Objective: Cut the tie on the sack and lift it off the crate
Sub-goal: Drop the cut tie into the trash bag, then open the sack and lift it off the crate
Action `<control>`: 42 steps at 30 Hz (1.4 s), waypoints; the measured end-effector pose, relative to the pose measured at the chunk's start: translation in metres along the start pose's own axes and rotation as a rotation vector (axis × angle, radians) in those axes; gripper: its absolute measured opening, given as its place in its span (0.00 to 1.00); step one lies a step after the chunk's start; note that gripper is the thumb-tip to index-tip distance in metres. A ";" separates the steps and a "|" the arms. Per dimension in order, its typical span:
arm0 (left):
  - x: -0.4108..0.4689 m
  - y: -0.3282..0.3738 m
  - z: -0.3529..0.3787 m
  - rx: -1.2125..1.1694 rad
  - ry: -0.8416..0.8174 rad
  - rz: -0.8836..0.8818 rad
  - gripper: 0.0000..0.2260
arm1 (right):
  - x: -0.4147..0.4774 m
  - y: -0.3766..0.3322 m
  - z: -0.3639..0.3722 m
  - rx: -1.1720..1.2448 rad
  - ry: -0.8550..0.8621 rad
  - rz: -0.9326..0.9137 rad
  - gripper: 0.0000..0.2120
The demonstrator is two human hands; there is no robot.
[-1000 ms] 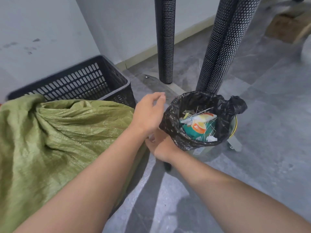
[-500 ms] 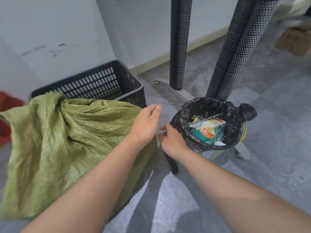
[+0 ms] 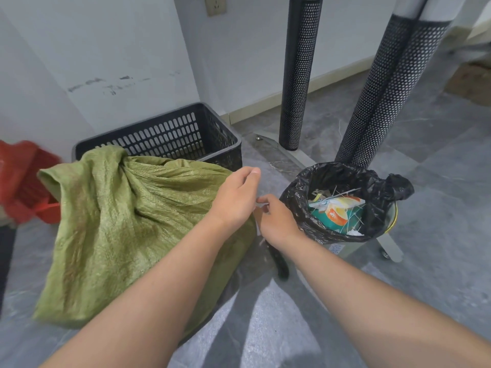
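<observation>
A green woven sack (image 3: 127,227) lies draped over a bulky shape on the floor; what is under it is hidden. Its gathered neck rests at the upper left, against a black slotted crate (image 3: 170,134). My left hand (image 3: 236,200) hovers over the sack's right edge with its fingers loosely curled and nothing visible in them. My right hand (image 3: 276,221) is just beside it, closed around a dark-handled tool (image 3: 279,262) whose handle points down to the floor. A thin white strip (image 3: 257,227) shows between the two hands.
A small bin lined with a black bag (image 3: 345,176) and holding rubbish stands right of my hands. Two perforated black posts (image 3: 300,75) rise behind it on a metal base. A red crate (image 3: 24,181) sits at the far left by the wall.
My left hand has drawn back from the bin's rim to the sack's right edge, and my right hand has risen to meet it. The view has tilted up, showing the red crate.
</observation>
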State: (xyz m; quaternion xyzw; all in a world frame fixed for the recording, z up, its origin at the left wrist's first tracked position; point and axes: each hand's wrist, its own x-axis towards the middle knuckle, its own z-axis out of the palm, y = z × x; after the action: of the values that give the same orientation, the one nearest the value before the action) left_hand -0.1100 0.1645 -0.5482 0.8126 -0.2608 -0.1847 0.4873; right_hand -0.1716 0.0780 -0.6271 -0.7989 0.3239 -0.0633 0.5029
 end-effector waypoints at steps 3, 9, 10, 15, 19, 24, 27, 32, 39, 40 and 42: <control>-0.003 0.001 -0.012 0.012 0.016 0.020 0.07 | -0.004 -0.010 0.005 0.009 0.004 -0.014 0.13; -0.017 0.007 -0.053 0.137 0.011 0.019 0.14 | -0.012 -0.031 0.022 0.022 -0.063 -0.071 0.13; -0.020 0.007 -0.061 0.191 0.002 0.029 0.16 | -0.013 -0.033 0.026 0.022 -0.079 -0.074 0.13; -0.036 0.005 -0.109 0.338 -0.029 0.037 0.19 | -0.015 -0.042 0.052 0.035 -0.113 -0.095 0.15; -0.051 0.001 -0.145 0.401 -0.014 0.054 0.19 | -0.021 -0.056 0.069 0.020 -0.099 -0.115 0.23; -0.069 -0.009 -0.182 0.500 0.031 0.058 0.19 | -0.027 -0.075 0.086 0.108 -0.100 -0.126 0.23; -0.077 -0.022 -0.201 0.606 0.062 0.016 0.19 | -0.026 -0.077 0.096 0.163 -0.162 -0.158 0.29; -0.092 -0.044 -0.223 0.882 0.125 -0.148 0.30 | -0.022 -0.076 0.106 0.158 -0.219 -0.203 0.50; -0.094 -0.063 -0.232 0.765 -0.194 -0.622 0.66 | -0.010 -0.081 0.120 -0.178 0.069 -0.185 0.63; -0.092 -0.066 -0.230 0.753 -0.213 -0.616 0.67 | -0.008 -0.081 0.120 -0.208 0.106 -0.149 0.62; -0.088 -0.075 -0.224 0.742 -0.233 -0.576 0.69 | -0.006 -0.080 0.120 -0.292 0.179 -0.049 0.60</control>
State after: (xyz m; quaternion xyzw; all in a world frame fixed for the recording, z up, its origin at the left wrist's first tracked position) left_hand -0.0378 0.4031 -0.5080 0.9447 -0.1263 -0.2966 0.0609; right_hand -0.0886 0.1955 -0.6160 -0.8623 0.3536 -0.0985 0.3488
